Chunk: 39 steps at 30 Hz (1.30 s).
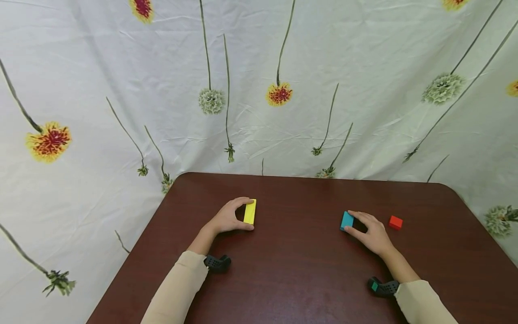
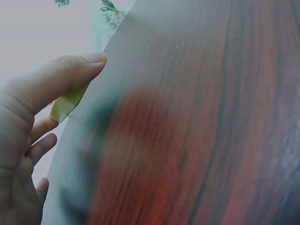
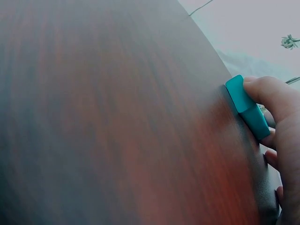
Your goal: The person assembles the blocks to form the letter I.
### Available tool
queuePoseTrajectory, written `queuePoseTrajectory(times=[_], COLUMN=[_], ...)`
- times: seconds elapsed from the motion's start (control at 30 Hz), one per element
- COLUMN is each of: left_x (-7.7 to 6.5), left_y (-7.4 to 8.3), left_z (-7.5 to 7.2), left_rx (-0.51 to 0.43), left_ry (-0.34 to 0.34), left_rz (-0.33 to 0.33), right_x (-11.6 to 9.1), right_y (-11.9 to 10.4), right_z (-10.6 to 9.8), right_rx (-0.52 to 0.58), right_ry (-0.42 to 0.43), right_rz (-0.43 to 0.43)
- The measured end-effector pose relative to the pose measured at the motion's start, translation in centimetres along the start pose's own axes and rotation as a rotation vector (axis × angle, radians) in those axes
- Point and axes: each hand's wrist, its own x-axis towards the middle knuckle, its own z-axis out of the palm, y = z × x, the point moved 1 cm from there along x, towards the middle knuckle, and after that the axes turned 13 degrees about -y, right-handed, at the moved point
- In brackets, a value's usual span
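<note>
The left hand [image 1: 227, 218] reaches in from the lower left to just left of the centre of the head view, its arm slanting up and rightward. Thumb and forefinger spread into a wide C and pinch the yellow block [image 1: 250, 213] by its near and far ends; in the left wrist view, at left, the other fingers bend loosely below. Whether that block touches the table [image 1: 291, 261] cannot be told.

The right hand [image 1: 373, 235] comes up from the lower right, pointing to the upper left, right of centre. Its thumb and fingers, parted by the block's length, pinch the blue block [image 1: 346, 221] end to end; the right wrist view shows this at the right edge. The red block [image 1: 395, 222] lies apart, to the right of this hand, on the table.
</note>
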Motion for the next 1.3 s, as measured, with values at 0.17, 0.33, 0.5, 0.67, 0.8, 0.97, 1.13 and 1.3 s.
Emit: queuePoseTrajectory(times=[0.17, 0.33, 0.5, 0.67, 0.8, 0.97, 1.13, 1.3], left_x=[-0.1, -0.1, -0.1, -0.1, -0.1, -0.1, -0.2, -0.2], left_y=[0.6, 0.9, 1.1, 1.3, 1.6, 2.0, 2.3, 2.5], left_z=[0.1, 0.3, 0.6, 0.9, 1.1, 1.4, 1.7, 2.0], left_rx=[-0.003, 0.004, 0.003, 0.031, 0.052, 0.069, 0.074, 0.080], left_ry=[0.019, 0.026, 0.030, 0.033, 0.040, 0.034, 0.038, 0.044], left_rz=[0.020, 0.027, 0.030, 0.040, 0.052, 0.062, 0.085, 0.108], right_x=[0.0, 0.0, -0.1, -0.1, -0.1, -0.1, 0.0, 0.1], right_y=[0.1, 0.1, 0.1, 0.2, 0.2, 0.2, 0.2, 0.2], right_z=[0.0, 0.0, 0.0, 0.1, 0.1, 0.1, 0.1, 0.1], right_rx=[0.001, 0.005, 0.001, -0.002, -0.002, -0.009, -0.009, -0.010], right_ry=[-0.003, -0.010, -0.010, -0.006, -0.003, -0.003, -0.004, -0.002], right_rz=[0.003, 0.004, 0.007, 0.003, 0.002, 0.002, 0.006, 0.011])
